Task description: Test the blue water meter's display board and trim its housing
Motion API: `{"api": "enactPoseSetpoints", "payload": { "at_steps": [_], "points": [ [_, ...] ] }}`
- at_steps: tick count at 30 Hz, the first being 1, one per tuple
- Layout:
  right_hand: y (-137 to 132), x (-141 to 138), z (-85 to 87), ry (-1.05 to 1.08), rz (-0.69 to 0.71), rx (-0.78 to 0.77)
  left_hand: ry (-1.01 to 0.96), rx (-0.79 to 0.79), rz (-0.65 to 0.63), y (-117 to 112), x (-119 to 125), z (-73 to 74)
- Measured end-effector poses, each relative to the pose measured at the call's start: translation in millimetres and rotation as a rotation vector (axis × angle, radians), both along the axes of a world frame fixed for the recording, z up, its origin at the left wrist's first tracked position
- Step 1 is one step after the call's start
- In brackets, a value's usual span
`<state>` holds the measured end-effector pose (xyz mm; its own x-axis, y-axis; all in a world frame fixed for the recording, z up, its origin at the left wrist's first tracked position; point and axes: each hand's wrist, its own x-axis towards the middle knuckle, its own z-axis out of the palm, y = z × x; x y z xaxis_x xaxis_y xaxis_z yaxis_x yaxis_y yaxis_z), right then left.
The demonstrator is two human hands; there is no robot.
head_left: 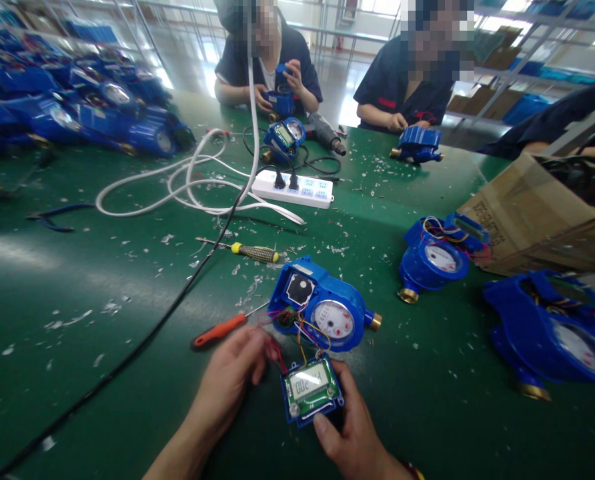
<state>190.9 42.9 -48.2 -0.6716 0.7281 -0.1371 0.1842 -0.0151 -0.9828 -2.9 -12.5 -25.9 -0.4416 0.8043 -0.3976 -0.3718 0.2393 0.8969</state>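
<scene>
In my right hand (350, 427) is a blue-framed circuit board with a lit-up LCD display (310, 383), gripped by its right and lower edges. Thin wires (307, 337) run from it to an opened blue water meter (330, 313) lying just beyond, its round dial and brass fitting facing right. My left hand (237, 367) is closed, with red wires at its fingertips, left of the display board. An orange-handled screwdriver (220, 332) lies just past my left hand. Farther off is a yellow-and-black screwdriver (255, 252).
More blue water meters (432, 257) stand at the right beside a cardboard box (537, 213); many are heaped at the far left. A white power strip (295, 189), looped white cable and black cord (177, 300) cross the table (142, 413). Two co-workers across handle meters.
</scene>
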Motion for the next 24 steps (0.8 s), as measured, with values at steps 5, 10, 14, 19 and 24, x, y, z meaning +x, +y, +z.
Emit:
{"api": "enactPoseSetpoints", "payload": {
  "at_steps": [5, 10, 14, 19, 24],
  "points": [
    [-1, 0, -1.6, 0.026, -0.018, -0.027, 0.219, -0.039, 0.205, -5, 2, 1.4],
    [-1, 1, -5.9, -0.005, -0.005, 0.016, 1.216, 0.12, 0.326, -14, 12, 9.6],
    [-2, 1, -8.4, -0.017, -0.023, 0.04, 1.526, 0.091, 0.032, -7, 22, 18.1],
    [-1, 2, -5.5, 0.035, 0.03, -0.018, 1.478, -0.054, -0.048, 11, 32, 24.2],
    [-1, 6, -4.1, 0.028, 0.039, -0.017, 1.342, -0.07, -0.039, 17, 32, 21.8]
  ]
}}
